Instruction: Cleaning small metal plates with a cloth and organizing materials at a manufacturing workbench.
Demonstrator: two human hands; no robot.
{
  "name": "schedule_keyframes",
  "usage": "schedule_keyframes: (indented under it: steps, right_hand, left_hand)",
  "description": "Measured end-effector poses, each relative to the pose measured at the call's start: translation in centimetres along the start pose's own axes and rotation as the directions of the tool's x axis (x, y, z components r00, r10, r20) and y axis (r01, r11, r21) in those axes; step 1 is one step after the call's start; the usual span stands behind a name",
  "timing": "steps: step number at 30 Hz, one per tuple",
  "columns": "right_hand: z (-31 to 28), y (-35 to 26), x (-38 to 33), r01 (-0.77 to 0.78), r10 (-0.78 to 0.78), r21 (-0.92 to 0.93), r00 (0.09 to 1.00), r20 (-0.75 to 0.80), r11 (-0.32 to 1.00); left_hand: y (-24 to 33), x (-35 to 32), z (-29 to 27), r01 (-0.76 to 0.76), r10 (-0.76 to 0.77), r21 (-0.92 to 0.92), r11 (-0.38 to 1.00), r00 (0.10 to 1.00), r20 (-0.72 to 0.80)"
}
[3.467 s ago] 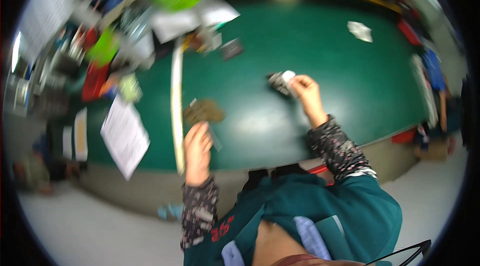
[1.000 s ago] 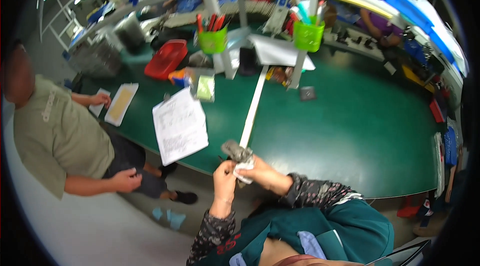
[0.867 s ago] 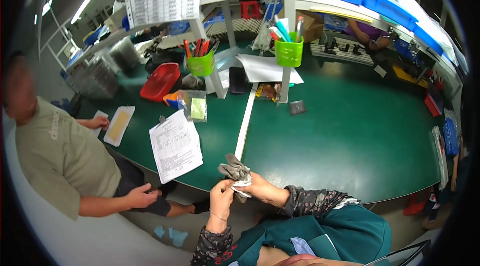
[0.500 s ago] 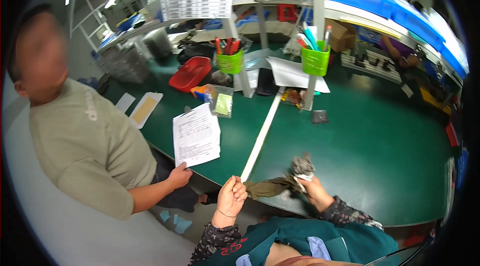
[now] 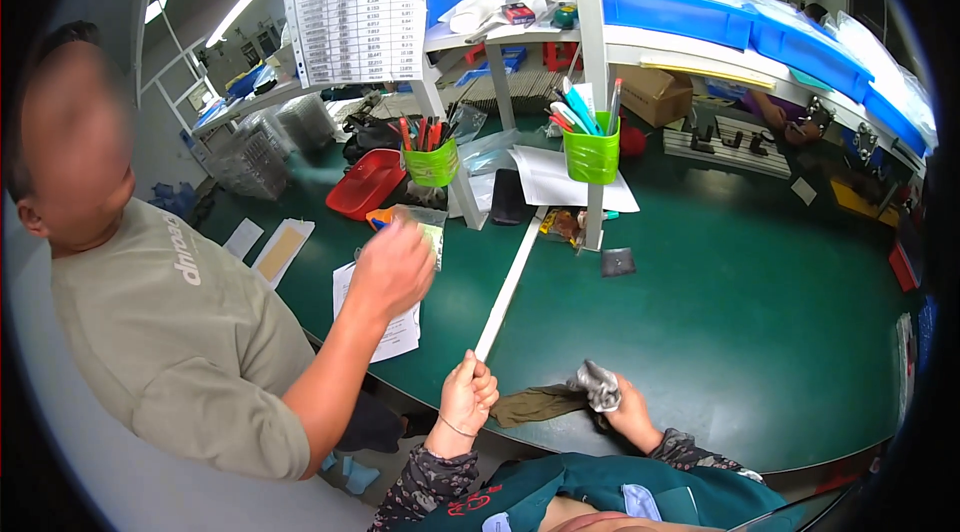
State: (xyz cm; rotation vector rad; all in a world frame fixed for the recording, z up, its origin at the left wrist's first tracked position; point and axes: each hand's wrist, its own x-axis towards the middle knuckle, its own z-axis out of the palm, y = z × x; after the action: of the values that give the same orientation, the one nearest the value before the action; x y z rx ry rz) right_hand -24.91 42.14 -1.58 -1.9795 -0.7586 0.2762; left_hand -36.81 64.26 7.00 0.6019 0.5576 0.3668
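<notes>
My left hand (image 5: 468,399) is closed in a fist near the table's front edge, beside the near end of a long white strip (image 5: 508,297). What it grips, if anything, is hidden. An olive-green cloth (image 5: 535,404) lies stretched from beside this fist toward my right hand (image 5: 632,415). That right hand is closed around a crumpled grey-and-white cloth (image 5: 598,385), which sticks up above its fingers, just over the table.
A co-worker's hand (image 5: 395,267), blurred, reaches over printed papers (image 5: 397,335) at left. The green table (image 5: 720,332) holds a red tray (image 5: 365,182), green pen holders (image 5: 590,157) on shelf posts and a small dark square (image 5: 618,262). Blue bins (image 5: 680,17) line the shelf.
The co-worker's hand has left the paper's near edge and risen over the table. My right hand's grey cloth has shifted slightly; the olive cloth sits a little lower. My left fist stays almost still.
</notes>
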Motion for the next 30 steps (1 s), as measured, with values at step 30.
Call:
schedule_keyframes:
  steps: [30]
  right_hand:
    - [-1.8,2.9,1.0,0.213,-0.197,-0.581,0.976,0.091,0.786]
  left_hand:
    - [8.0,7.6,20.4,0.433,-0.611,-0.485,-0.76,-0.221,0.76]
